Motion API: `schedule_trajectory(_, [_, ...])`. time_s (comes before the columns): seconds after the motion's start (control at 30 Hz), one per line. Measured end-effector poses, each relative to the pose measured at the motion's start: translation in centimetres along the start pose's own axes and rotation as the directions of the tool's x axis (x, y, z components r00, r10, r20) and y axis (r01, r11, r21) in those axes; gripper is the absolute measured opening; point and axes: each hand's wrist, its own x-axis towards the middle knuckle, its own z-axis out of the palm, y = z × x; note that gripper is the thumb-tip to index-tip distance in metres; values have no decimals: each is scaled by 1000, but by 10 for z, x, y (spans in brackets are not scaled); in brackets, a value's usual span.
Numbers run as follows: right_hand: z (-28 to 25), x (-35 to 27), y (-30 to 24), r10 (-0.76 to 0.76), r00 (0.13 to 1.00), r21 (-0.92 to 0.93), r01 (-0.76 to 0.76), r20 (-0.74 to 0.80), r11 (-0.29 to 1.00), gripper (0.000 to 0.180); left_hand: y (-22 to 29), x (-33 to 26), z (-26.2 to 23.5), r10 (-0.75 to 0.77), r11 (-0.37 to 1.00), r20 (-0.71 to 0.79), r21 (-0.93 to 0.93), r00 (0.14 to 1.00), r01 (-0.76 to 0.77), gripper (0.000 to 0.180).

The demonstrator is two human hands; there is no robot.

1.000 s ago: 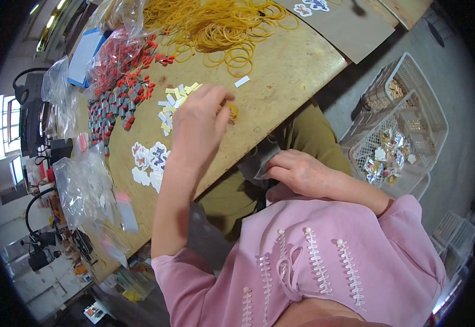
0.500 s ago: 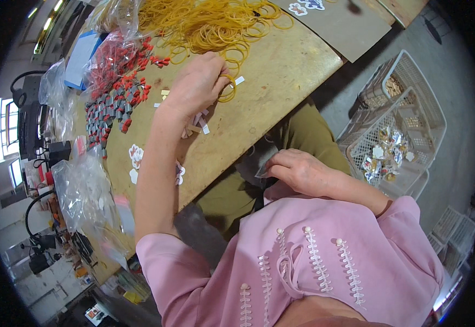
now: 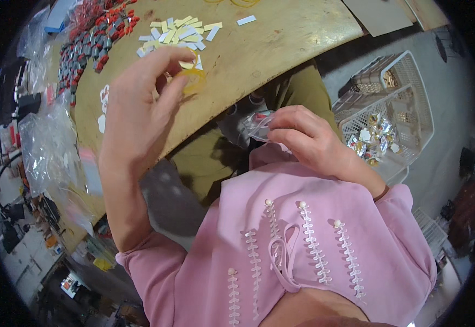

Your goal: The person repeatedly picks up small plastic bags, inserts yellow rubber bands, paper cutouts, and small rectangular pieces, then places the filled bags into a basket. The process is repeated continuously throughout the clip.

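Well, left fingers (image 3: 171,97) pinch thin, looped yellow rubber (image 3: 196,82).

Yellow ring (image 3: 196,82) left of clear bag (image 3: 258,128)

Worn yellowish tabletop (image 3: 281,46) with scattered white and yellow strips (image 3: 186,34), red-and-gray pieces (image 3: 91,44) and clear plastic bags (image 3: 47,150).

The thin looped band (image 3: 196,80) is translucent yellow; the small clear plastic bag (image 3: 258,128) shows a touch of red. Rectangular paper slips (image 3: 180,34) mix pale yellow and white, small clustered pieces (image 3: 91,43) grey and red, on a stained, yellowish-tan wooden tabletop (image 3: 259,57). The pink fabric blouse (image 3: 324,204) bears white leaf-like columns.
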Motion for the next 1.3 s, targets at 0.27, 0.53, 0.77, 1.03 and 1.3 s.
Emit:
schedule_trajectory(0.27, [12, 13, -14, 9, 992, 60, -17, 128, 998, 23, 1, -60, 11, -214, 737, 67, -644, 975, 206, 18])
schedule_trajectory(0.53, [26, 23, -24, 76, 984, 261, -117, 161, 958, 32, 25, -98, 82, -264, 375, 23, -918, 964, 125, 25])
schedule_trajectory(0.77, [26, 20, -24, 38, 986, 151, -64, 165, 986, 38, 5, -108, 104, 260, 965, -373, 79, 891, -249, 25])
schedule_trajectory(1.03, [23, 20, -26, 61, 970, 160, -100, 233, 982, 38, 13, -116, 81, 109, 975, 73, 186, 991, -121, 12])
schedule_trajectory(1.3, [35, 17, -28, -12, 947, 267, -78, 320, 961, 25, 13, -113, 82, -53, 966, 391, 254, 919, -53, 11])
